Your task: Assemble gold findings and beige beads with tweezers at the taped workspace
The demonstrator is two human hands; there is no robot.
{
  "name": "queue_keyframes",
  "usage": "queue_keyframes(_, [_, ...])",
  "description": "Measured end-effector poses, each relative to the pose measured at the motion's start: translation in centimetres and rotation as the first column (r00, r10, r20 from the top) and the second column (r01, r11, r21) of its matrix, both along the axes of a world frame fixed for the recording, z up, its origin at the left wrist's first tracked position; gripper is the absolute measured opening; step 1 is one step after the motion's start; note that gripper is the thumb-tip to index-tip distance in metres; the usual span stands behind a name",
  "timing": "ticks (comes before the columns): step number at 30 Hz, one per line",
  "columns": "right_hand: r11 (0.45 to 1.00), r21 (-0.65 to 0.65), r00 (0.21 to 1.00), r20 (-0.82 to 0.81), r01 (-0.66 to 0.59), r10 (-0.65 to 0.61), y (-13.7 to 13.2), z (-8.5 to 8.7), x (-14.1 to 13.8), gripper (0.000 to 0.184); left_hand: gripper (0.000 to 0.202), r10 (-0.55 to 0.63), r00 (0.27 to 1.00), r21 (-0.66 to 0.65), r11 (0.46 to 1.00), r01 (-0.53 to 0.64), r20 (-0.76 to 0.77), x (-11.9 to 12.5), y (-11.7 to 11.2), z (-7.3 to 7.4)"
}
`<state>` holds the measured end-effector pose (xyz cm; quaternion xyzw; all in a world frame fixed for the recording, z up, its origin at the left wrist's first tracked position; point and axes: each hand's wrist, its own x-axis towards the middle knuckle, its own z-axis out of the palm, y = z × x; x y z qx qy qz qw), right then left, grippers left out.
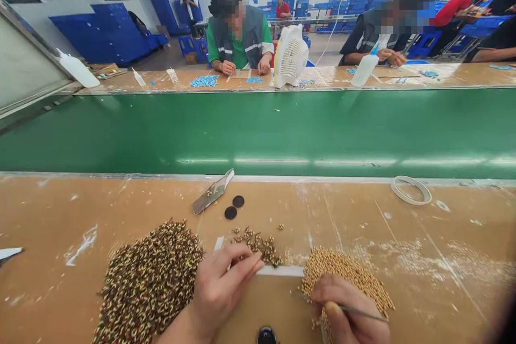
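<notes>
My left hand (pixel 223 282) is closed in a pinch just in front of a small cluster of gold and dark pieces (pixel 266 250); whatever sits between its fingertips is too small or hidden to name. To its left lies a big heap of small dark and yellowish pieces (pixel 151 279). My right hand (pixel 349 309) grips a thin pointed metal tool (pixel 363 313), possibly tweezers. The tool's tip is at the left edge of a pile of small gold beads (pixel 342 274), which the hand partly covers. A white strip (pixel 282 271) runs between the cluster and the beads.
Two black discs (pixel 234 207) and a scrap strip (pixel 213 192) lie beyond the cluster. A tape roll (pixel 411 190) rests at the far right. Past the green belt (pixel 258 129), co-workers sit at another bench with a white fan (pixel 291 56) and a bottle (pixel 365 69).
</notes>
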<state>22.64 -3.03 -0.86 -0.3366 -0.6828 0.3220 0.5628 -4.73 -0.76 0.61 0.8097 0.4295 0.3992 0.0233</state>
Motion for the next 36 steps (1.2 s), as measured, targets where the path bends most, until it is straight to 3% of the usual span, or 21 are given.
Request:
queue_keyframes(2, [0.999, -0.053, 1.000, -0.007, 0.001, -0.001, -0.2, 0.0, -0.3, 0.022, 0.032, 0.001, 1.000, 0.035, 0.999, 0.000, -0.016, 0.3, -0.1, 0.0])
queue_keyframes(6, [0.997, -0.057, 0.999, 0.002, 0.052, -0.052, -0.2, 0.1, -1.3, 0.026, 0.012, -0.007, 0.997, 0.039, 0.999, 0.010, -0.080, 1.2, -0.1, -0.4])
queue_keyframes(9, [0.995, -0.014, 0.994, 0.043, 0.103, -0.103, -0.8, 1.4, -2.3, 0.037, 0.017, 0.001, 0.999, 0.097, 0.995, 0.002, -0.033, 1.5, 0.2, -0.2])
queue_keyframes(11, [0.983, 0.012, 0.982, 0.023, 0.185, -0.186, -2.2, 2.7, -2.5, 0.034, 0.024, 0.050, 0.997, 0.114, 0.992, -0.055, 0.051, 1.4, 0.3, 0.4])
queue_keyframes(14, [0.969, 0.039, 0.969, 0.042, 0.243, -0.244, -5.6, 4.6, -1.8, 0.034, 0.029, 0.151, 0.986, 0.000, 0.988, -0.151, 0.076, 0.6, 0.3, 2.0])
queue_keyframes(18, [0.936, 0.043, 0.936, 0.032, 0.348, -0.350, -9.4, 6.9, 0.6, 0.034, 0.044, 0.308, 0.947, -0.092, 0.950, -0.300, 0.090, -2.2, 1.8, 5.4])
queue_keyframes(21, [0.921, 0.036, 0.921, -0.056, 0.387, -0.385, -10.1, 8.5, 1.5, 0.035, 0.042, 0.376, 0.926, -0.191, 0.907, -0.374, -0.028, -5.2, 3.0, 7.7])
queue_keyframes(23, [0.921, 0.033, 0.917, -0.112, 0.388, -0.382, -9.6, 9.3, 1.1, 0.036, 0.032, 0.373, 0.915, -0.278, 0.873, -0.401, -0.151, -7.1, 3.2, 8.4])
queue_keyframes(27, [0.949, 0.035, 0.941, -0.149, 0.313, -0.305, -8.1, 9.4, -1.0, 0.039, 0.015, 0.272, 0.885, -0.426, 0.797, -0.428, -0.379, -9.7, 2.3, 7.4])
queue_keyframes(31, [0.967, -0.005, 0.958, -0.135, 0.254, -0.252, -6.3, 8.0, -2.3, 0.042, 0.031, 0.157, 0.848, -0.513, 0.735, -0.443, -0.507, -10.4, 2.1, 5.8])
queue_keyframes(36, [0.981, -0.023, 0.972, -0.127, 0.195, -0.196, -3.1, 6.7, -2.9, 0.043, 0.038, 0.069, 0.799, -0.554, 0.684, -0.475, -0.598, -10.4, 3.6, 5.8])
